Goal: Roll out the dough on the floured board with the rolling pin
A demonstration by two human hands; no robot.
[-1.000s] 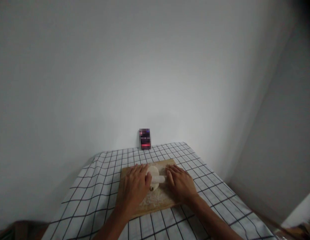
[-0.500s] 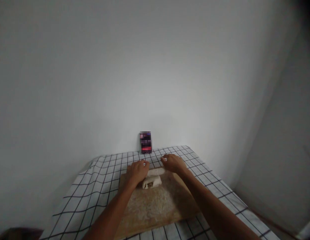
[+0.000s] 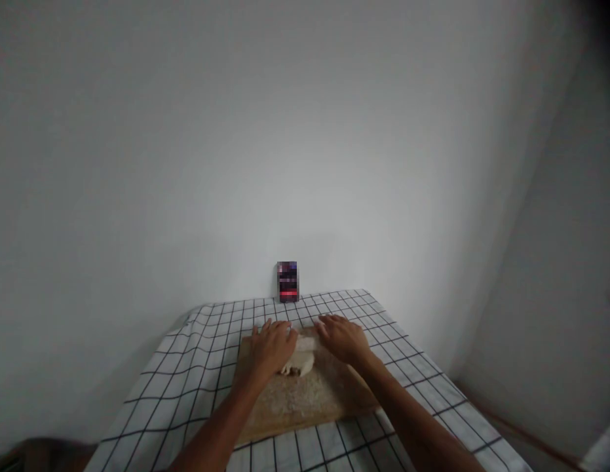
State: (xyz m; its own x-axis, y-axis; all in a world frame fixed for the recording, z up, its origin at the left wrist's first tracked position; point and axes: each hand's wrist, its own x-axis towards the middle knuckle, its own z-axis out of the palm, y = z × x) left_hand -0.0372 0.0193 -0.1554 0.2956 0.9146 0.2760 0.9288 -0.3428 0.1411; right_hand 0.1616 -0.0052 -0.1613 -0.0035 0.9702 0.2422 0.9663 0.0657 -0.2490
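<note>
A lump of pale dough lies on a floured wooden board, its near edge uneven with a darker hollow. Just behind it a whitish bar runs crosswise between my hands; it looks like a rolling pin, but its ends are hidden under them. My left hand lies palm down over the bar's left end, fingers stretched forward. Over the right end, my right hand is also palm down, with its fingers extended. Neither set of fingers is wrapped round anything that I can see.
Under the board spreads a white cloth with a black grid on the table. A dark upright object, blurred into blocks, leans against the pale wall at the back. Another wall stands at the right.
Both hands have come slightly nearer and their fingers have flattened out from a more curled shape. The dough now looks lower and less boxy. The view has shifted a little.
</note>
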